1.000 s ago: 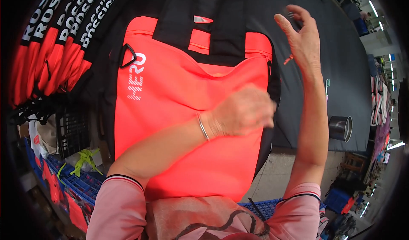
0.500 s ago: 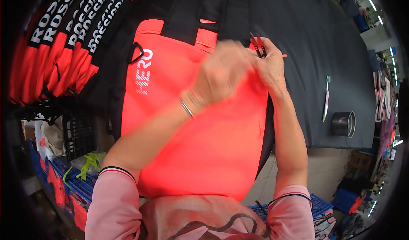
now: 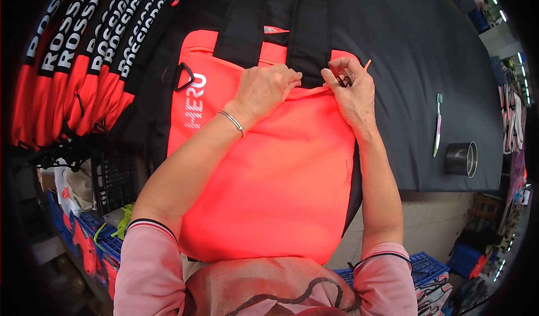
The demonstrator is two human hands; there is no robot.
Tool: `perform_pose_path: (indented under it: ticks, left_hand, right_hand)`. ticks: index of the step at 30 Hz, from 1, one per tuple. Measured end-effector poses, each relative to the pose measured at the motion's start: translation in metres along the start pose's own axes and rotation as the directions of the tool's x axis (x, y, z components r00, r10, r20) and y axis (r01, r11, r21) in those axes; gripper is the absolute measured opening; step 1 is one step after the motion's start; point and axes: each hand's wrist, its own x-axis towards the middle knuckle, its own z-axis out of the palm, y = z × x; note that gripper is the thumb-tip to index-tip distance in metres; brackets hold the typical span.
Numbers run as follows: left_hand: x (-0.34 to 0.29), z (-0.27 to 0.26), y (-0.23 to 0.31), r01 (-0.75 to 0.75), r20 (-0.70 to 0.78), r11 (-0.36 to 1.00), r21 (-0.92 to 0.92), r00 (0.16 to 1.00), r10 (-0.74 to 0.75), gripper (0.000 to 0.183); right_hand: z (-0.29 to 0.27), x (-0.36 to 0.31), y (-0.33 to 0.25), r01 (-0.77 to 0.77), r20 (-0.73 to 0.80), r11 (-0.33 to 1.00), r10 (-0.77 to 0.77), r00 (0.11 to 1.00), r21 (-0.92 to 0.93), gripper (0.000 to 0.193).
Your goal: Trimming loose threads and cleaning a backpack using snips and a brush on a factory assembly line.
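Observation:
A bright coral-red bag [image 3: 269, 192] with wide black straps [image 3: 241, 30] lies in front of me, its lower end against my apron. My left hand [image 3: 263, 91] is closed, thumb and fingers pinching the bag's upper edge close to the right strap. At the upper right corner my right hand [image 3: 355, 91] holds small thread snips [image 3: 342, 79] tucked in the fingers, their reddish blades largely covered. Thumb and fingertips of that hand also touch the raised red edge. A black triangular ring [image 3: 183, 76] sits at the bag's left side.
Several red-and-black bags [image 3: 84, 74] stand in a row at the far left. On the black-covered table [image 3: 415, 80] to the right are a toothbrush [image 3: 438, 125] and a metal cup [image 3: 461, 159]. Blue plastic crates [image 3: 425, 268] stand below on both sides.
My left hand, blurred earlier beside the right one, has moved left and now pinches the bag's edge. The snips, earlier pointing up, have turned down into my right hand.

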Motion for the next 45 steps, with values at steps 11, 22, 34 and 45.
perform_pose_path:
  ticks: [11,22,34,45]
  left_hand:
    - [0.017,0.0,-0.002,0.13,0.252,0.99,-0.051,0.961,-0.113,0.009]
    - [0.003,0.001,-0.008,0.346,0.205,0.904,-0.25,0.932,-0.3,0.012]
    - [0.002,0.002,-0.006,0.356,0.176,0.888,-0.291,0.932,-0.316,0.009]
    - [0.002,0.004,-0.01,0.314,0.099,0.9,-0.303,0.95,-0.298,0.008]
  right_hand:
    - [-0.001,-0.003,-0.002,0.048,0.02,0.995,-0.046,0.999,-0.091,0.023]
    - [-0.001,-0.004,-0.024,0.28,-0.118,0.94,-0.305,0.945,-0.193,0.037]
    - [-0.003,0.033,-0.025,0.724,0.472,0.461,-0.553,0.687,-0.513,0.02]
    - [-0.001,0.033,-0.025,0.707,0.475,0.463,-0.526,0.705,-0.535,0.019]
